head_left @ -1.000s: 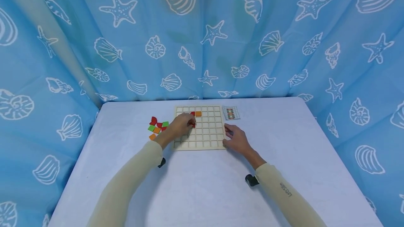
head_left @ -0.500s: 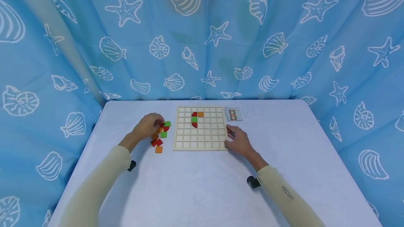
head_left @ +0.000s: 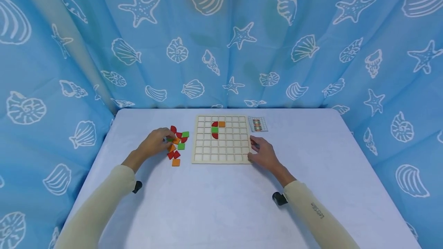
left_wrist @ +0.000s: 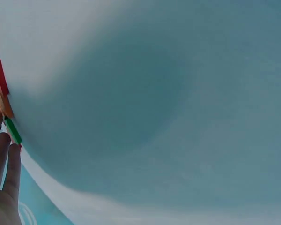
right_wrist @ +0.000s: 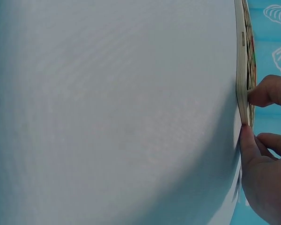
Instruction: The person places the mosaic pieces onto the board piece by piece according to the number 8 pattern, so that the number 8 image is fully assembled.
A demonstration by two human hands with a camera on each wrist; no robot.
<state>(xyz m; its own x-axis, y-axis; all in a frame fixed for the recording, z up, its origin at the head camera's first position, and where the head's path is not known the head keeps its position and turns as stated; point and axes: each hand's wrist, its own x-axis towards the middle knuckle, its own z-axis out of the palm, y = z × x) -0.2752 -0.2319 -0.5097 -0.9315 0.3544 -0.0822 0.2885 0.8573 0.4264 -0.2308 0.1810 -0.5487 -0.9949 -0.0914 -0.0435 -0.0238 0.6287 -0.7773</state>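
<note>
My left hand [head_left: 157,141] is over the loose tiles on the table's left side, its fingertips at a green tile [left_wrist: 12,131] and its thumb close to an orange tile [left_wrist: 3,104]. In the left wrist view its fingers are fairly straight. The wooden grid board [head_left: 221,157] lies flat; on it are an orange square [head_left: 222,124], a green square [head_left: 215,130] and two red quarter-round tiles [head_left: 215,136]. With bent fingers and thumb my right hand [head_left: 265,156] holds the board by its right edge near the front corner.
Several other tiles are scattered left of the board, among them a lone orange square [head_left: 176,162] toward the front. A small pattern card [head_left: 264,124] lies beyond the board's right edge. The white table [head_left: 207,203] meets a blue shell-print curtain [head_left: 221,49] behind.
My left hand has gone from over the board leftward to the tile pile, uncovering the green tile on the board. Loose tiles there have shifted. My right hand stays at the board's edge.
</note>
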